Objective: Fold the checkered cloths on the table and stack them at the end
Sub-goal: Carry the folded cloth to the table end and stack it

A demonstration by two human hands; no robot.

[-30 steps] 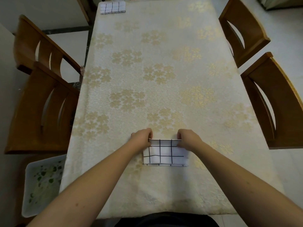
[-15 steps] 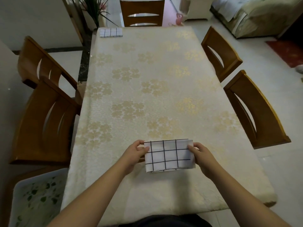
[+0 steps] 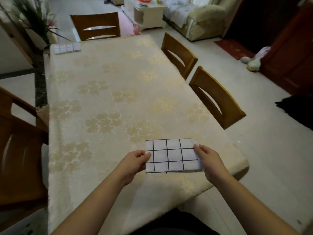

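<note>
Far beyond the left fingers, at the far left corner of the counter, lies a stack of folded checkered cloths, flat on the pale flowered covering. Left hand: thumb on top of the folded checkered cloth, the other fingers out of sight beneath it, pinching its left edge. The cloth spans the gap between the two sets of fingers, a neat rectangle already folded, held level above the near right part of the counter; whether its underside touches the covering cannot be told. Right hand: thumb laid over the right edge near the far corner, fingers curled under, gripping that side. Past the right fingers, two wooden chairs stand against the counter's right side. Judgement: folding of this piece looks finished; the step in hand is carrying it to the stack. No other unfolded cloth shows on the counter, so this may be the last one. The next move calls for keeping both pinches firm so the layers do not slip, travelling well forward and leftward, then setting the cloth square on the stack with edges aligned before letting go.
</note>
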